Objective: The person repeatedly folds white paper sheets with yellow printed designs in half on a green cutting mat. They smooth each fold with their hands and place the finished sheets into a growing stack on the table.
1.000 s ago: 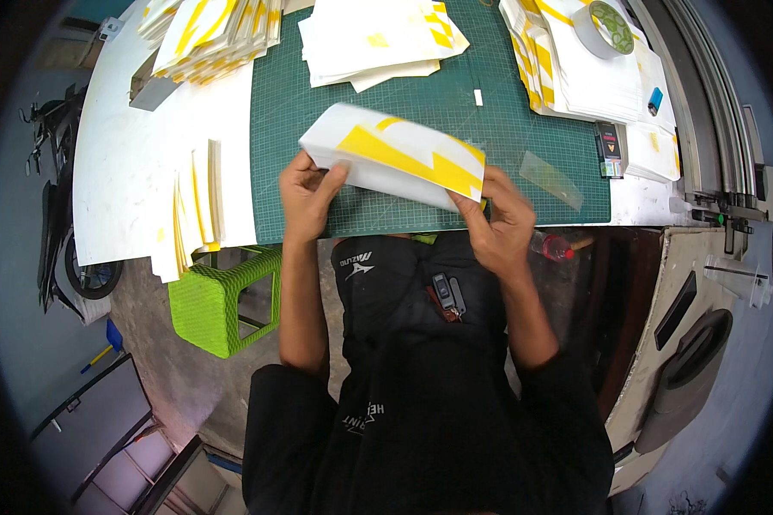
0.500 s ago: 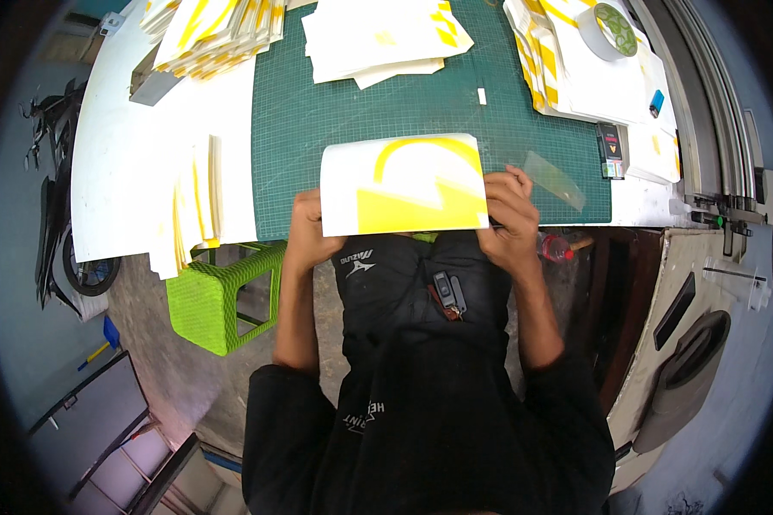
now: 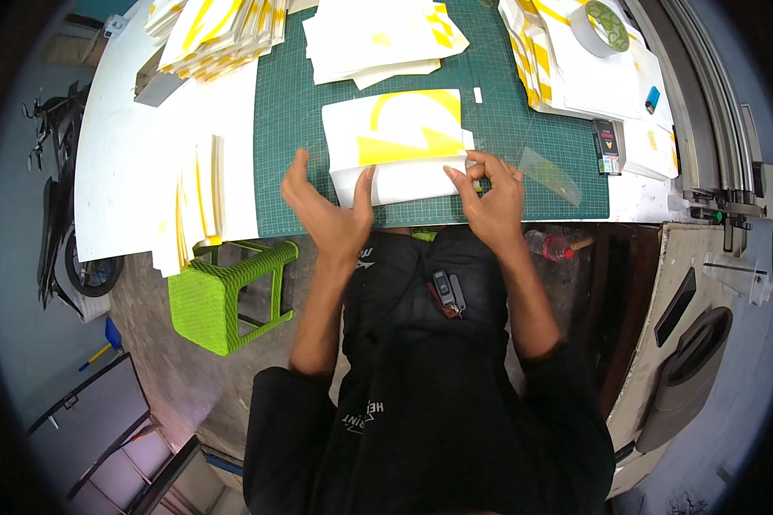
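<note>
Near the front edge of the desk, right fingers pinch the paper; spread left fingers should press its fold evenly.

A white table carries a green mat, which spreads beneath the fingers. On the mat, sheets and a slip lie beyond the fingers, and a clear strip just beside the right fingers. Left of the fingers the table bears papers and, farther off, a grey block; to their right, a stack.
</note>
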### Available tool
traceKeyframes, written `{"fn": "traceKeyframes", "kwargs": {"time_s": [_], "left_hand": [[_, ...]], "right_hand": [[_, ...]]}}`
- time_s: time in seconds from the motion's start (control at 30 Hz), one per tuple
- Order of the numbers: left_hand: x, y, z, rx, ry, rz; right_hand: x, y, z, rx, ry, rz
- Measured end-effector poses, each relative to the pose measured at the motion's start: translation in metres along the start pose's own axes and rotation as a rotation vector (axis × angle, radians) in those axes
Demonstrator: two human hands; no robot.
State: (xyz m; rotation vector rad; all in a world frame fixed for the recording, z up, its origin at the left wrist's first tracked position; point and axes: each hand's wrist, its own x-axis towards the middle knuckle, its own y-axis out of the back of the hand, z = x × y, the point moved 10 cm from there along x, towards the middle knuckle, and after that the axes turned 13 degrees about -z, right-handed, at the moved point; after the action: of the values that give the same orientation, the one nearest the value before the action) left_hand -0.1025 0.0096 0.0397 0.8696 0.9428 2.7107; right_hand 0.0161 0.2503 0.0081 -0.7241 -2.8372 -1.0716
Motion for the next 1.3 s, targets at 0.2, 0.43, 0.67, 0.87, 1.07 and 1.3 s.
{"fn": "traceKeyframes", "kwargs": {"time_s": [0.2,0.43,0.67,0.87,1.07,1.3], "left_hand": [[-0.046,-0.077,0.077,0.235,-0.303,-0.682],[-0.054,-0.091,0.065,0.297,-0.332,-0.757],[-0.058,-0.085,0.065,0.326,-0.338,-0.785],[-0.047,-0.085,0.069,0.311,-0.291,-0.737],[-0.034,-0.094,0.068,0.493,-0.251,-0.674],[-0.031,-0.106,0.063,0.399,-0.304,-0.677]], "right_hand": [[-0.006,0.001,-0.003,-0.044,0.014,0.08],[-0.078,0.001,-0.053,-0.326,0.241,0.2],[-0.074,-0.022,-0.04,-0.364,0.147,0.021],[-0.085,-0.021,-0.033,-0.354,0.177,0.007],[-0.088,-0.017,-0.034,-0.313,0.208,0.023],[-0.078,-0.016,-0.036,-0.296,0.204,0.016]]}}
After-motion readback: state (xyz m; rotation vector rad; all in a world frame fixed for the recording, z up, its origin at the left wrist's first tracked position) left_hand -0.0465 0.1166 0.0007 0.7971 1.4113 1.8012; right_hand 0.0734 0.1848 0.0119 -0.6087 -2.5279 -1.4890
